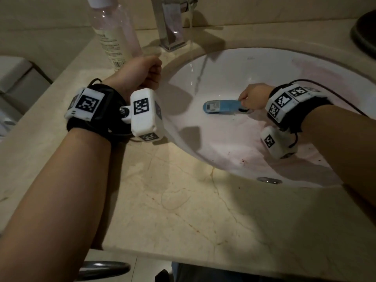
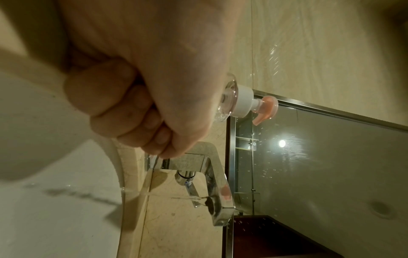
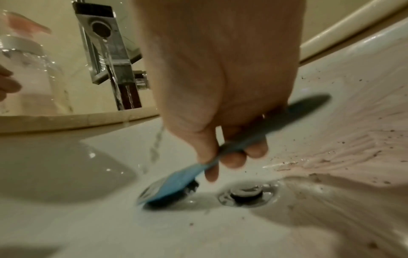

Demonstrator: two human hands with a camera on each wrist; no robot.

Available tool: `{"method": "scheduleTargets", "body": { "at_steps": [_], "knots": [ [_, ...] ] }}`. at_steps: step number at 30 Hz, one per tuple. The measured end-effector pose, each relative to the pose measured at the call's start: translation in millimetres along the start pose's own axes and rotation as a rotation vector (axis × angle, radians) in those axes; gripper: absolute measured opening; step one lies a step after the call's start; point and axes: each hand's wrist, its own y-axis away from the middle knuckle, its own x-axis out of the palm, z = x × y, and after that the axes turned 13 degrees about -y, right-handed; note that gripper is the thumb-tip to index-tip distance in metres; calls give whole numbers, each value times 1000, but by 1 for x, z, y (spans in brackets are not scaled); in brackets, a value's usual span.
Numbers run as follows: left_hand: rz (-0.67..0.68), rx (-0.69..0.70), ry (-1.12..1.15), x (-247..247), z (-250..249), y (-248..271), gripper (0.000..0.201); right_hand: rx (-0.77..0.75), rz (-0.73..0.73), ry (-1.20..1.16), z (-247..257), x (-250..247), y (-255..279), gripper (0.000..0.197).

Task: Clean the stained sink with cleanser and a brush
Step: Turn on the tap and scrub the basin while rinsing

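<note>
In the sink [image 1: 234, 64], right hand [image 1: 254, 96] wrapped around brush [image 1: 221, 106]; left hand [image 1: 140, 72] fisted, empty.

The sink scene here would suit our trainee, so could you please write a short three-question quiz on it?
1. True or false: water is running from the tap into the sink.
2. Which hand holds the brush? A. left hand B. right hand C. neither
3. Fill in: the pinkish stain and dark specks lie on the basin wall to the ____ of the drain in the right wrist view.

Key
1. True; a thin stream falls from the spout.
2. B; the left hand is a fist by the bottle, holding nothing.
3. Right.
</note>
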Motion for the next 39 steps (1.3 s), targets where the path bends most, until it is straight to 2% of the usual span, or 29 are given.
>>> {"method": "scheduleTargets", "body": {
  "at_steps": [1, 4, 5, 6, 8, 10, 13, 15, 17, 19, 22, 24, 26, 28, 29, 30, 31, 32, 35, 36, 37, 39],
  "knots": [
    [-1, 3, -5, 0, 0, 0, 40, -35, 25, -44, 0, 2, 0, 30],
    [2, 7, -18, 1, 0, 0, 40, -199, 244, -188, 17, 15, 6, 26],
    [5, 4, -16, 0, -1, 0, 41, -245, 264, -187, 25, 20, 5, 26],
    [9, 2, -15, 0, 0, -1, 41, -280, 229, -180, 32, 26, 3, 26],
    [16, 2, -22, -1, 0, -2, 42, -308, 63, -158, 42, 29, -6, 26],
    [22, 3, -35, -1, 0, -2, 42, -266, -102, -151, 43, 28, -15, 27],
    [29, 3, -56, 0, -1, -2, 40, -46, -245, -113, 26, 22, -28, 28],
    [29, 2, -67, 1, -1, -1, 40, 100, -218, -17, 3, 23, -37, 27],
    [24, 6, -73, 2, -2, 0, 40, 180, -179, 20, -20, 25, -47, 23],
    [15, 14, -78, 2, -3, 1, 40, 186, -173, -49, -25, 22, -44, 16],
    [0, 18, -89, 2, -3, 2, 40, 84, -150, -288, -12, 18, -28, 13],
    [3, 16, -90, 2, -3, 1, 40, -36, 21, -290, -1, 17, -18, 14],
    [8, 20, -96, 2, -3, 1, 39, -103, 339, -300, 9, 15, -8, 14],
    [7, 28, -96, 2, -3, 1, 39, -75, 709, -361, 12, 14, -6, 21],
    [6, 31, -94, 2, -2, 1, 39, -48, 841, -385, 12, 14, -5, 30],
    [2, 34, -96, 2, -2, 2, 39, -32, 893, -389, 12, 13, -3, 37],
    [-2, 35, -98, 2, -2, 2, 39, -40, 869, -374, 10, 13, -2, 38],
    [-5, 34, -100, 2, -2, 2, 40, -64, 769, -335, 9, 13, -2, 34],
    [20, 19, -73, 2, -2, 2, 41, -214, 323, -247, 8, 11, -3, 25],
    [29, 14, -65, 2, -2, 3, 41, -242, 243, -230, 10, 8, 0, 25],
    [33, 13, -66, 2, -2, 3, 41, -250, 249, -201, 12, 6, 1, 26],
    [36, 17, -68, 2, -2, 4, 41, -201, 485, -139, 17, -1, 10, 31]
  ]
}}
